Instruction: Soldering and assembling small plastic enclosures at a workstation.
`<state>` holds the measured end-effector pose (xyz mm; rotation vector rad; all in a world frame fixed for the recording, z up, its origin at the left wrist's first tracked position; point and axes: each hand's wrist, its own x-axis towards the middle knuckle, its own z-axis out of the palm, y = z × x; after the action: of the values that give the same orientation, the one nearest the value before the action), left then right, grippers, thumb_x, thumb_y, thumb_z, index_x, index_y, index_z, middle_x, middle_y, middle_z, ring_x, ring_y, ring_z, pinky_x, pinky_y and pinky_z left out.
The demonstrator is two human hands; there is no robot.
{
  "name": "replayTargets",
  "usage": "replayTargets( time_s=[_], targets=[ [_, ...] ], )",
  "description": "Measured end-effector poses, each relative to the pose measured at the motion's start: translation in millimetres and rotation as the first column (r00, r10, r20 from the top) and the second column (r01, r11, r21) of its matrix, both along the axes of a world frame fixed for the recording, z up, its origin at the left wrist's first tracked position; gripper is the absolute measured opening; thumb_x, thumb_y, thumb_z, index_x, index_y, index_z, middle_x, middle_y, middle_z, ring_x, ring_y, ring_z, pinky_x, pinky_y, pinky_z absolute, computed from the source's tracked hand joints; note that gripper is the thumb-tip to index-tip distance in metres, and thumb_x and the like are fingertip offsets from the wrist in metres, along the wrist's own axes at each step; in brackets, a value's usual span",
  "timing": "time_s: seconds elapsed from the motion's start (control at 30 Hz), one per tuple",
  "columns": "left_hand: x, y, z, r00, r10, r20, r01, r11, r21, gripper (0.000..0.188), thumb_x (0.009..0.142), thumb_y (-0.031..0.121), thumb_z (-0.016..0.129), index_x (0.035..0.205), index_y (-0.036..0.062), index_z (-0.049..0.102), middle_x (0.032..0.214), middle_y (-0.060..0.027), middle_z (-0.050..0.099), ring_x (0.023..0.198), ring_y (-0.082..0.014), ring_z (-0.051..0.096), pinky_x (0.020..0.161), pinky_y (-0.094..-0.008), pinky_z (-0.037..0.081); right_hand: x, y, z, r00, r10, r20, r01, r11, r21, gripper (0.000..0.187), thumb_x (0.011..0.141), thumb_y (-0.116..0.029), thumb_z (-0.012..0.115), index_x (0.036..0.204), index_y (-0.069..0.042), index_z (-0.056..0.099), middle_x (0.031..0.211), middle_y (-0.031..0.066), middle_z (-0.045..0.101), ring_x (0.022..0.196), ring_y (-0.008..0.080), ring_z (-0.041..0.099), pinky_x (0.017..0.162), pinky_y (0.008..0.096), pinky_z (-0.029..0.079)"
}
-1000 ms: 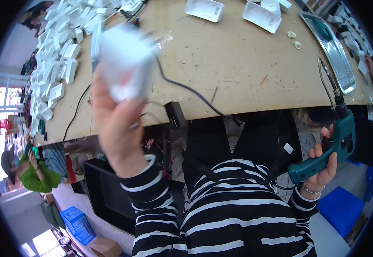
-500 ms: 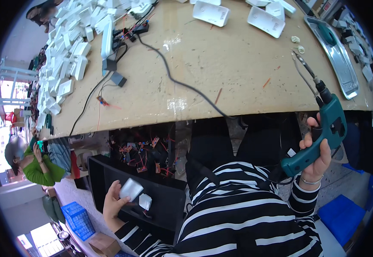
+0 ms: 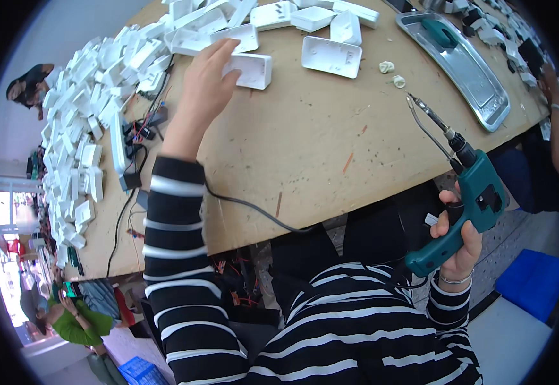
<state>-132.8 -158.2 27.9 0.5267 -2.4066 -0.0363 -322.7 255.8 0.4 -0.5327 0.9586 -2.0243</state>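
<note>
My left hand [image 3: 205, 86] stretches out over the far part of the table with its fingers extended and thumb apart. It is at the left end of a white plastic housing [image 3: 254, 72], an open shallow shell; whether it touches the shell I cannot tell. In my right hand [image 3: 460, 234] is a green pistol-grip soldering gun [image 3: 465, 215], its tip pointing up and left above the table. A thin curved metal tube runs beside that tip. Another white housing [image 3: 332, 58] lies to the right of the first, and two small cream-coloured lumps [image 3: 393, 74] lie near the tip.
A large heap of white housings [image 3: 74, 167] covers the table's left side. Black cables [image 3: 247, 204] cross the table. A metal tray [image 3: 462, 70] holding a green object stands at the right. Other people sit or stand at left and right.
My left hand has gone from above the black bin, where it held a white piece, up to the housings on the table. My right hand still holds the soldering gun. The view has shifted.
</note>
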Motion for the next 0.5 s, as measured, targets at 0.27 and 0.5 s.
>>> replayTargets(
  time_s=[0.27,0.5],
  targets=[
    [-24,32,-4,0.993,0.001,0.122,-0.016,0.993,0.117,0.022,0.085,0.016,0.062,0.105,0.0100,0.068,0.094,-0.0100,0.066,0.084,-0.0314,0.064,0.075,-0.0406,0.050,-9,-3,-9,0.999,-0.015,0.029,0.014,1.000,0.021,0.071,0.090,-0.019,0.066,0.144,0.005,0.027,0.128,0.0244,0.053,0.080,0.0188,0.065,0.071,0.0323,0.059],
    [19,123,-4,0.985,-0.012,0.174,-0.038,0.960,0.278,0.029,0.081,0.013,0.067,0.110,0.0065,0.065,0.098,-0.0133,0.064,0.086,-0.0321,0.062,0.075,-0.0400,0.049,-6,-9,-13,0.995,0.090,0.037,-0.090,0.996,-0.013,0.069,0.091,-0.018,0.064,0.144,0.005,0.026,0.129,0.0239,0.053,0.081,0.0181,0.064,0.072,0.0322,0.059]
  ],
)
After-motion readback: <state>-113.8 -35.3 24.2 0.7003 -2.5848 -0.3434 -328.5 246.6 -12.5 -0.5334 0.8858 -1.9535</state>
